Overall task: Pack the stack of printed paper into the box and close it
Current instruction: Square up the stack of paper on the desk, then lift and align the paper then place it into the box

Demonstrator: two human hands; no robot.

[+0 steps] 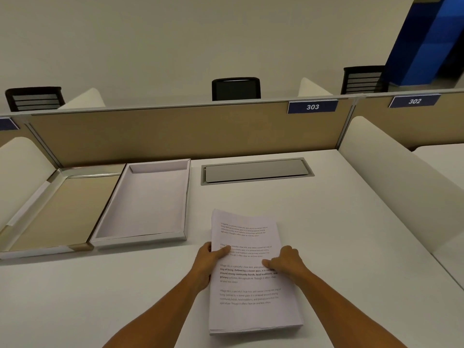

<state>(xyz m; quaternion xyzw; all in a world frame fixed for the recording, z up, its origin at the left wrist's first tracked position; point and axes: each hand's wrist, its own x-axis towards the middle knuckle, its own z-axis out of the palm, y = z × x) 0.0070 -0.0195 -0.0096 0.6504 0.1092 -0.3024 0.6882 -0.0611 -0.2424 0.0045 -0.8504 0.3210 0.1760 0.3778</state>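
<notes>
A thick stack of printed paper [248,307] lies on the white desk in front of me, text side up. My left hand [208,262] grips its left edge, thumb on top of the top sheet. My right hand [286,259] holds the right edge with fingers curled onto the page. To the left of the stack sits the open white box [140,241], shallow and with nothing in it. Its lid [62,209] lies upside down further left, tan inside, touching the box.
A grey cable-tray cover [256,170] is set into the desk behind the stack. A tan partition [175,131] with a "303" label closes the far edge. White side dividers [391,172] flank the desk. Black chairs stand beyond the partition.
</notes>
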